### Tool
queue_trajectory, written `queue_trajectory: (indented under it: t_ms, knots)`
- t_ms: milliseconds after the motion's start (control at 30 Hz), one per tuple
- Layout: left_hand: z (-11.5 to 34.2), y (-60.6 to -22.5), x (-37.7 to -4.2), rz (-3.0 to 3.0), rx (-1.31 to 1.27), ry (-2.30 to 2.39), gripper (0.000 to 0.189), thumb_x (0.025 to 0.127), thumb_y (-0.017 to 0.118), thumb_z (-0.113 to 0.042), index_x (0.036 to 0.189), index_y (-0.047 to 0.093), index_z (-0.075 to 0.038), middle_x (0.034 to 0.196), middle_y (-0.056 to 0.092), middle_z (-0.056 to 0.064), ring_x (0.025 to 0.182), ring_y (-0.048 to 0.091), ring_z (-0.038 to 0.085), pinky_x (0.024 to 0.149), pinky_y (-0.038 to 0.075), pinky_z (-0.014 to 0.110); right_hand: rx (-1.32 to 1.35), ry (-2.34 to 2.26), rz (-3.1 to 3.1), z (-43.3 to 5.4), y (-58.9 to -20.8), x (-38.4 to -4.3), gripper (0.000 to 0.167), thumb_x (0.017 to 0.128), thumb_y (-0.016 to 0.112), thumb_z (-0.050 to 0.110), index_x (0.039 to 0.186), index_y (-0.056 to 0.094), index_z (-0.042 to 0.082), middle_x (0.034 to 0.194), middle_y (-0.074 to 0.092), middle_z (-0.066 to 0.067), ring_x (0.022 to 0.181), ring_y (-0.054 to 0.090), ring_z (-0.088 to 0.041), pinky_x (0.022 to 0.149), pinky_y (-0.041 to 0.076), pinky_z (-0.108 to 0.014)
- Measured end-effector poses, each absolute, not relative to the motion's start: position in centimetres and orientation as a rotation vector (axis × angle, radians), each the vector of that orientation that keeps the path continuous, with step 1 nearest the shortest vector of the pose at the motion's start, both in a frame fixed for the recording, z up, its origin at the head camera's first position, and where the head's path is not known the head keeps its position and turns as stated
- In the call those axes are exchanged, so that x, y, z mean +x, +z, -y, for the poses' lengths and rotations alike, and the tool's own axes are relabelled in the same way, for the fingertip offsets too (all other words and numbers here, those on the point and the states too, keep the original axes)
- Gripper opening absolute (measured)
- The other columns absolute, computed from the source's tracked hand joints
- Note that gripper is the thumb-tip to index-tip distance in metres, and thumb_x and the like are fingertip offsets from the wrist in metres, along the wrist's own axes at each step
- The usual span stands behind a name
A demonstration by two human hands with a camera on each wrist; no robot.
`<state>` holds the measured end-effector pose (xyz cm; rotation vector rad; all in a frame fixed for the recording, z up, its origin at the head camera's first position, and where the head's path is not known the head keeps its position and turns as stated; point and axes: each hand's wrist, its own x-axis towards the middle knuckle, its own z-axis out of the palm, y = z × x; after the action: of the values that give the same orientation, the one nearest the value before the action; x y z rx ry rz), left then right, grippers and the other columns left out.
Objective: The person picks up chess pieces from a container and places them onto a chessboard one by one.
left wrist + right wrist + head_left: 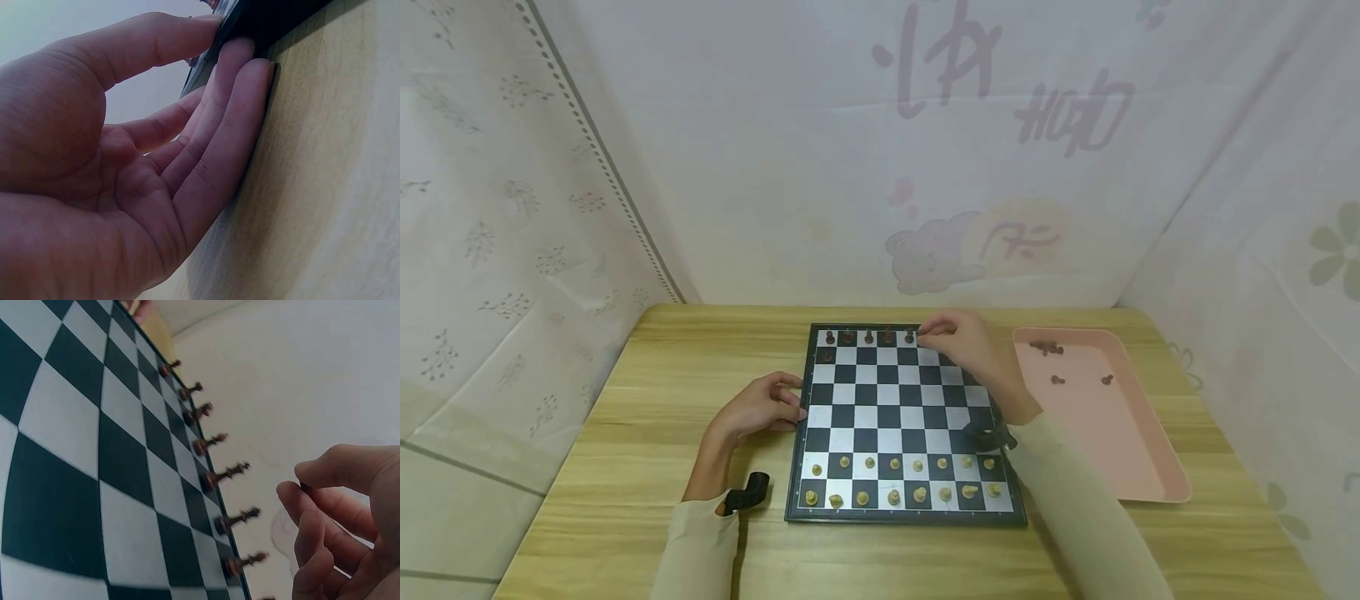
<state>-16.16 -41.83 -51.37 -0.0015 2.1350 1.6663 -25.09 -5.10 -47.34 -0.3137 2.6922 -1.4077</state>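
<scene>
Black and white squares cover the chessboard (877,396), which lies flat on the wooden table (617,433) in front of the person. Yellow chess pieces (893,497) fill the near row, with yellow pawns (895,463) in the row just past them. Dark brown chess pieces (868,337) stand in a line along the far edge, and one dark pawn (826,356) stands by itself in front of the left end of that line.

The right hand (962,342) is up by the far edge. Its thumb and first finger pinch a small dark thing (305,485). It looks like a chess piece, but the fingers hide most of it, so I cannot tell which kind. The left hand (766,406) is not clenched. Its fingers lie loosely against the left edge of the board, maybe to keep it steady.

More dark pieces (1057,380) lie on their sides in the pink tray (1101,433), to the right of the board.

I think the step now is setting up the dark side. The next move seems to need a careful hand: put the pinched thing upright in the middle of its square, then let go without bumping the ones beside it.
</scene>
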Motion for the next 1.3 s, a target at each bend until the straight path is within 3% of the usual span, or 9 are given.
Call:
queue_trajectory:
  t_ms: [433, 833, 1300]
  knots:
    - [41.8, -51.7, -16.4, -2.118, -0.002, 1.678, 0.057, 0.096, 0.075, 0.003, 0.148, 0.051, 0.011, 0.106, 0.067, 0.018, 0.090, 0.074, 0.023, 0.083, 0.066, 0.043, -0.517, -1.259, -2.722, 10.5, -48.4, -25.4, 0.011, 0.096, 0.084, 0.022, 0.104, 0.083, 0.015, 0.094, 0.076, 0.002, 0.089, 0.066, -0.022, 0.073, 0.053, -0.038]
    - [41.8, -51.8, -16.3, -2.133, -0.018, 1.673, 0.058, 0.096, 0.076, 0.002, 0.148, 0.052, 0.010, 0.107, 0.067, 0.018, 0.089, 0.072, 0.024, 0.084, 0.066, 0.044, -0.712, -1.135, -2.716, 14.3, -49.2, -26.1, 0.007, 0.096, 0.085, 0.019, 0.101, 0.084, 0.014, 0.086, 0.076, 0.006, 0.081, 0.068, -0.015, 0.074, 0.052, -0.034]
    - [41.7, -51.8, -16.3, -2.127, -0.016, 1.682, 0.057, 0.095, 0.077, 0.003, 0.147, 0.053, 0.010, 0.107, 0.068, 0.020, 0.088, 0.073, 0.024, 0.083, 0.066, 0.044, -0.730, -0.913, -2.792, 16.0, -50.0, -26.2, 0.004, 0.095, 0.086, 0.017, 0.099, 0.086, 0.017, 0.079, 0.073, 0.010, 0.070, 0.063, -0.011, 0.063, 0.049, -0.028]
